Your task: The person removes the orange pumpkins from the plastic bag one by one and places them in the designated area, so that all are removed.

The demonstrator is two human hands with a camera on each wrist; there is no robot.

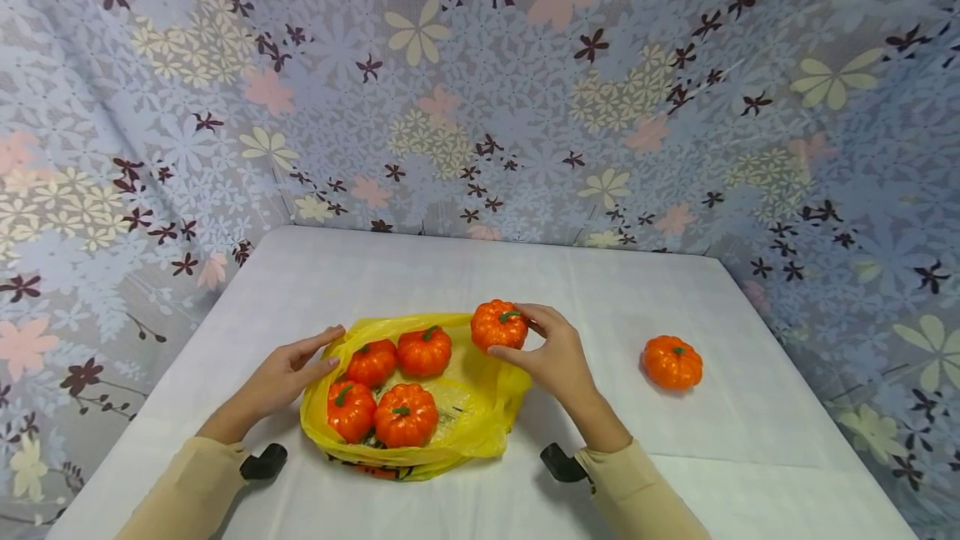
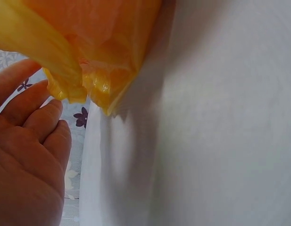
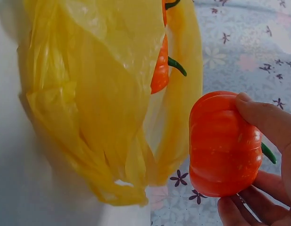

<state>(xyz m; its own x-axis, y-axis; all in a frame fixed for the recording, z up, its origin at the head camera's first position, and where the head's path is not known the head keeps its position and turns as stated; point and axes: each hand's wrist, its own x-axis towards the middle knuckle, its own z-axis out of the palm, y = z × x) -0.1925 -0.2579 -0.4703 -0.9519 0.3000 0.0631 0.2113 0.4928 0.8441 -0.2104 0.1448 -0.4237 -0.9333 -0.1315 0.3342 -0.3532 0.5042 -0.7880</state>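
My right hand (image 1: 558, 354) holds a small orange toy pumpkin (image 1: 498, 326) with a green stem between thumb and fingers, over the right rim of a yellow plastic bag (image 1: 480, 432). The right wrist view shows this pumpkin (image 3: 225, 146) from the side, beside the bag wall (image 3: 103, 94). Inside the opened bag sit several similar pumpkins (image 1: 406, 416). At the bag's left rim is my left hand (image 1: 281, 373), thumb and fingers apart and loosely extended. In the left wrist view its fingers (image 2: 29, 101) are slightly bent beside the bag's edge (image 2: 65, 84); the thumb is hidden there.
Another orange pumpkin (image 1: 672, 363) lies on the white-covered table (image 1: 750, 432), right of the right hand. A floral cloth (image 1: 480, 90) hangs behind the table. Black devices (image 1: 264, 463) are worn at both wrists.
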